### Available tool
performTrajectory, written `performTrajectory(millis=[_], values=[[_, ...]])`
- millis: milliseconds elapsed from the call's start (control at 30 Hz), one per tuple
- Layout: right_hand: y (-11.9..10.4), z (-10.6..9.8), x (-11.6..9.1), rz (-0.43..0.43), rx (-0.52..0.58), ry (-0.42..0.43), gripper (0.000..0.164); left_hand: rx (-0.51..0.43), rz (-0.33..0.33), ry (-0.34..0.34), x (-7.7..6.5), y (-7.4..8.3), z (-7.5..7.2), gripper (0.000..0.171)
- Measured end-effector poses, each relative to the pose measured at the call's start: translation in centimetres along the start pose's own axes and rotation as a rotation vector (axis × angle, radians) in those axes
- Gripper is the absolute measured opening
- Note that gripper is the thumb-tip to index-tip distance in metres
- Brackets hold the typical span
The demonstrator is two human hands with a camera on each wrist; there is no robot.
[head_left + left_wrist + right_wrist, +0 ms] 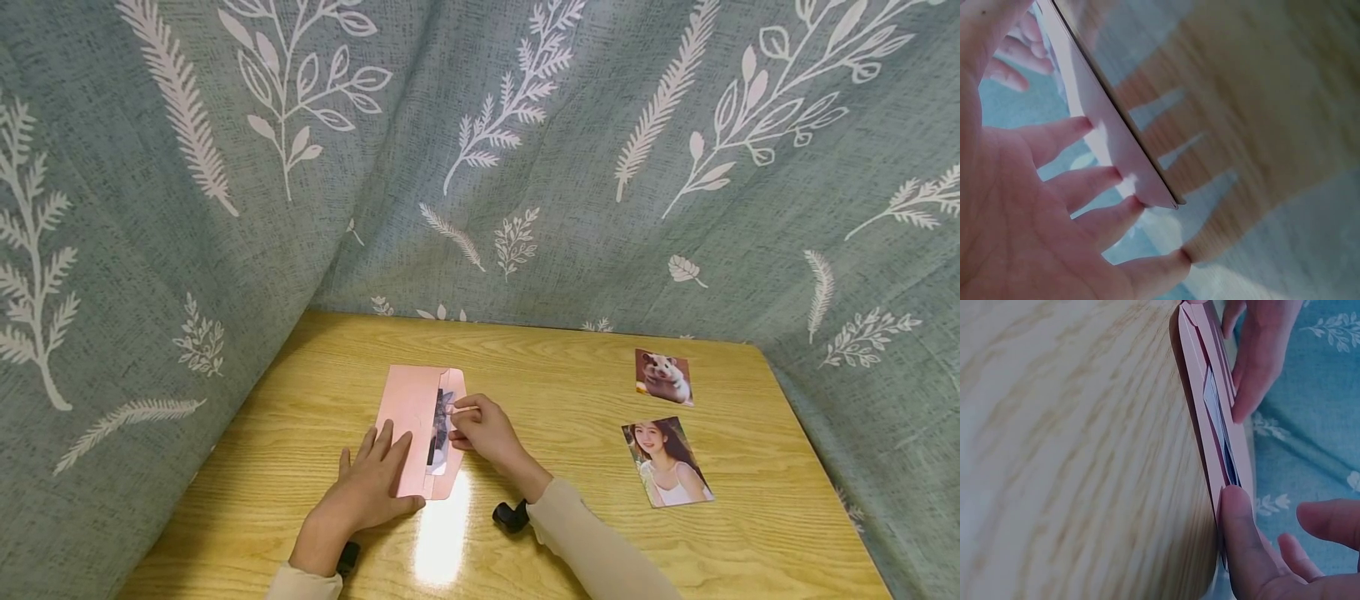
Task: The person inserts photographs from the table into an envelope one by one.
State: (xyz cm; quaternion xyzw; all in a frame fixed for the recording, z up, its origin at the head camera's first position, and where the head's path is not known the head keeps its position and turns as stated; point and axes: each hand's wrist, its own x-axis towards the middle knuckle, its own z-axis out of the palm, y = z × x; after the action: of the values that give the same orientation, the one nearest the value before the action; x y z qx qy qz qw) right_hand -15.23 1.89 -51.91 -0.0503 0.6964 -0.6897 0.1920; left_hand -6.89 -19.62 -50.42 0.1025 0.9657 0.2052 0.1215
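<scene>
A pink envelope [408,396] lies on the table with its opening and flap toward the right. Partly inside it is a photo [441,429] with what looks like a grey cat; its left part is hidden in the pocket. My left hand [366,490] rests spread on the envelope's near left part, fingertips [1113,175] on its paper. At the opening, my right hand [487,433] touches the photo's exposed edge. In the right wrist view one fingertip [1237,503] presses at the opening, while the other fingers stand apart from it.
To the right lie two more photos: a hamster picture [663,377] at the back and a portrait of a person [667,462] nearer. The wooden table [540,358] meets a patterned teal curtain [450,167] behind and at the sides.
</scene>
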Motion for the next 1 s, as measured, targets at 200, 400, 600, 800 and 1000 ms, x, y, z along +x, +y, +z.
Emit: performTrajectory(millis=[200,400,600,800,1000], values=[[-0.1,0.4,0.3,-0.002,-0.002,0.009,0.03,-0.005,0.003,-0.01,0.1,0.0,-0.1,0.1],[-0.6,1.0,0.1,-0.005,-0.002,0.023,0.029,-0.001,0.003,-0.018,0.1,0.1,-0.2,0.1],[-0.7,1.7,0.1,-0.001,0.014,0.041,0.027,-0.004,0.006,-0.018,0.0,0.1,-0.2,0.1],[-0.3,2.2,0.6,0.015,0.001,0.053,0.027,0.007,0.013,0.002,0.0,0.0,0.0,0.099],[-0.4,2.6,0.5,-0.006,-0.007,0.065,0.026,0.003,0.01,0.01,0.1,0.0,0.1,0.099]])
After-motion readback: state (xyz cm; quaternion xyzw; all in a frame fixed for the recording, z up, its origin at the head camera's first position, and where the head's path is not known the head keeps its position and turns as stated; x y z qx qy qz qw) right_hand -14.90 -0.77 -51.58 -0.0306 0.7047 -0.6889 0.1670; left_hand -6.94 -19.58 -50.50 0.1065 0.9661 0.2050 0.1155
